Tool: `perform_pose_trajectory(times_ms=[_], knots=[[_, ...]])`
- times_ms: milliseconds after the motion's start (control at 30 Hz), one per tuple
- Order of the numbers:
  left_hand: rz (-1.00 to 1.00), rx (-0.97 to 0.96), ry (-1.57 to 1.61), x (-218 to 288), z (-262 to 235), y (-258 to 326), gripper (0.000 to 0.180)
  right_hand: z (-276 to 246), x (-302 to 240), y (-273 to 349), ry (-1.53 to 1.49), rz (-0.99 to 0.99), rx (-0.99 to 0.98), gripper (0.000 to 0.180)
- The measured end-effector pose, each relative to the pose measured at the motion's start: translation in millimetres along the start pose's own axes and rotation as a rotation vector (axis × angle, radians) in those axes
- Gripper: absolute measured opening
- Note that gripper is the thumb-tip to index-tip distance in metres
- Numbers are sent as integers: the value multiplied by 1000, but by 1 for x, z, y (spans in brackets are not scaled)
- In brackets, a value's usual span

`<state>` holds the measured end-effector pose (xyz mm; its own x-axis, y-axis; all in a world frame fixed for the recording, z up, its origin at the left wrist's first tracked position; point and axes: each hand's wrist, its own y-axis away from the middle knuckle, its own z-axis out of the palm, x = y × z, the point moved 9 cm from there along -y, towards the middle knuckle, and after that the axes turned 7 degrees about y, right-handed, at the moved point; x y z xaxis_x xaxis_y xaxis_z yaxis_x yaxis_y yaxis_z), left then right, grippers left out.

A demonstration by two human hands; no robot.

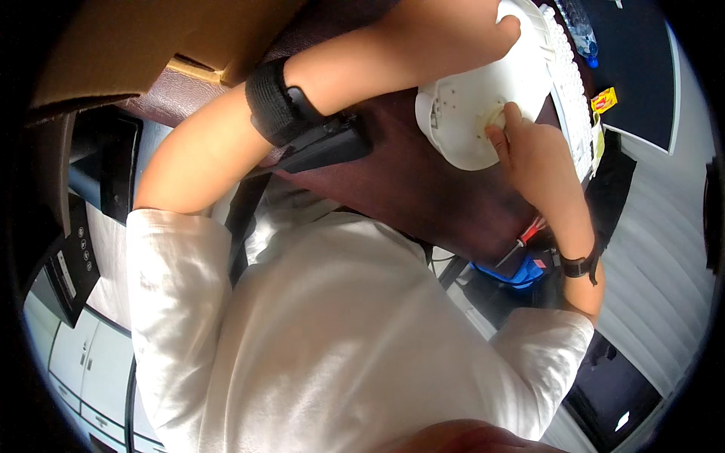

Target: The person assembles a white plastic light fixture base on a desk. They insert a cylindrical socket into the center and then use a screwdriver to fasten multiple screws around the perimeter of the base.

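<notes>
A white, bowl-like plastic cover (468,113) with small holes in its inner face lies tilted on the dark red table. My left hand (476,34) reaches over from the upper edge and grips the cover's far side, its thumb bent over the white plastic; the other fingers are mostly out of sight. Inside the cover, my right hand (532,147) has its thumb and forefinger pinched against the inner face. A small pale yellowish piece (496,118) shows between those fingertips, too covered to name.
A red-handled screwdriver (529,234) lies near the table's edge, above a blue item (521,272). Beyond the cover are a white beaded strip (570,90), a yellow packet (604,100) and a clear bottle (580,30) with a blue cap. A cardboard box (151,53) stands at left.
</notes>
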<state>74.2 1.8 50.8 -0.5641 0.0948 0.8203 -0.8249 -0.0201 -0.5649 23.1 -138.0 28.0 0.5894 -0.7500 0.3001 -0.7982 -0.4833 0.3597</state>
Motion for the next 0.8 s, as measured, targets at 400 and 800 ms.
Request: perform_pose_trajectory(times_ms=[400, 800], knots=[[-60, -1, -32, -3, -4, 2, 16, -20, -4, -22, 14, -230, 281, 25], [113, 75, -204, 9, -3, 10, 12, -15, -13, -27, -308, -219, 504, 5]])
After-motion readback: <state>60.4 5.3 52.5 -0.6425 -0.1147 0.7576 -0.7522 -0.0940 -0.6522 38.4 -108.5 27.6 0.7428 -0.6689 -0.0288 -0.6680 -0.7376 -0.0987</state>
